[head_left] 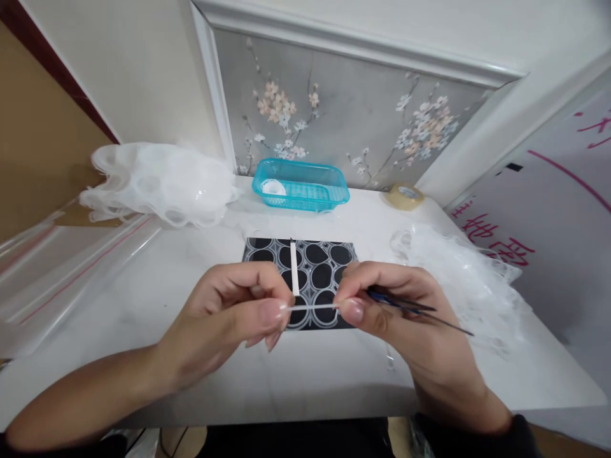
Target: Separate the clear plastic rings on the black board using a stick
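Note:
My left hand (238,305) and my right hand (382,299) meet above the table's middle, both pinched on the ends of a thin white strip (312,307) stretched level between the fingertips. My right hand also holds dark tweezers (415,308) that point right and towards me. A second white strip (294,270) stands upright just behind the fingers. Beneath them lies a black tray (315,264) with round hollows outlined in silver.
A turquoise basket (301,186) with a white roll inside stands at the back. A stack of clear plastic trays (157,181) is at back left, a tape roll (405,196) at back right, crumpled clear plastic (463,280) at right, a plastic bag (57,254) at left.

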`<state>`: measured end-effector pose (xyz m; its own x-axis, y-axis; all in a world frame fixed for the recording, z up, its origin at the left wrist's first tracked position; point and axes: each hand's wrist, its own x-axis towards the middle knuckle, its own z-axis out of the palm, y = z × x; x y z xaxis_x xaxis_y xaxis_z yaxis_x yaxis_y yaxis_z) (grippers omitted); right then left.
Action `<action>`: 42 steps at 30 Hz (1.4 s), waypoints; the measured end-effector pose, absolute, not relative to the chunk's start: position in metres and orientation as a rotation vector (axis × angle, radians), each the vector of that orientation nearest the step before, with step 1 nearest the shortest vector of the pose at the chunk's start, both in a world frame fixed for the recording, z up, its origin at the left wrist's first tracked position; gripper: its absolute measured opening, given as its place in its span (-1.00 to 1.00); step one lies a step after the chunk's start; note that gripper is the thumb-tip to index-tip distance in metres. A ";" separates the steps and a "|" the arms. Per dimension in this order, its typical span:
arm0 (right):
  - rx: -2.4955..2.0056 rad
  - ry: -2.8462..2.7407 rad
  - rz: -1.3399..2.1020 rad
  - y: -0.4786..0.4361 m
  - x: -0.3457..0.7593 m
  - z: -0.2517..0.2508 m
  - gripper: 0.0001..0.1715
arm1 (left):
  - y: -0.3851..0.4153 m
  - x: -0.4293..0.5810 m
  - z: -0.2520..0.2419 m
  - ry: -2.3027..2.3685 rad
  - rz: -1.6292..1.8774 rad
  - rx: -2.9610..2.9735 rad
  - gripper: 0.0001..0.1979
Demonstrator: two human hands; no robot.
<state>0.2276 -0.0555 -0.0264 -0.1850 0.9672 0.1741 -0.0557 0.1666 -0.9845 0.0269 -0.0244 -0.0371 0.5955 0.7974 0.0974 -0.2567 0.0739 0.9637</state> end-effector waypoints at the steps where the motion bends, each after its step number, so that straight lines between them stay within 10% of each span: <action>1: -0.948 -1.394 1.229 -0.055 0.228 -0.026 -0.93 | -0.025 0.026 -0.038 0.539 0.860 1.295 -0.76; 38: -1.035 -1.528 1.396 -0.047 0.227 -0.034 -0.87 | -0.029 0.028 -0.037 0.845 1.062 2.087 -0.92; 42: -0.985 -1.511 1.330 -0.048 0.229 -0.037 -0.63 | -0.030 0.030 -0.038 0.903 1.054 2.024 -0.91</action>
<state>0.2291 -0.0478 -0.0368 -0.3081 0.9455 0.1055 0.0149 0.1157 -0.9932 0.0296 -0.0296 -0.0379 0.4332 0.8103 0.3948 0.2653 -0.5332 0.8033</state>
